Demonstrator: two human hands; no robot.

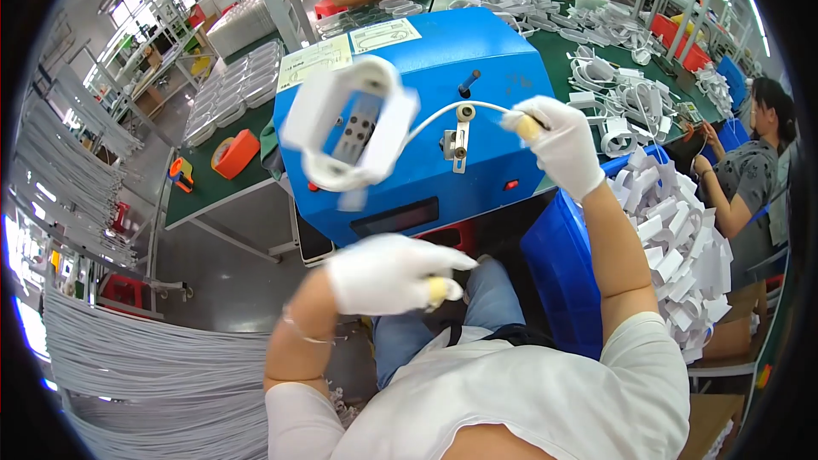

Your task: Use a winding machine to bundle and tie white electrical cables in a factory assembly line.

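Observation:
My right hand (558,140), in a white glove with a yellow fingertip cover, is closed on a white cable (460,105) to the right of the blue machine (477,51). The cable arches left past a small roller bracket (460,140) toward a blurred white loop-shaped piece (311,119). This piece sits around a grey metal holder with holes (356,129) on the machine; motion blur hides its details. Lower down, my gloved left hand (392,277) hovers before the machine's front, index finger stretched out and apart from the cable. No object shows in it.
A blue bin (554,260) heaped with white pieces (669,243) stands at my right. Long white cables (153,358) hang at left. An orange tape dispenser (236,155) lies on the green table. Co-workers sit across the table and at right, near white cable bundles (626,89).

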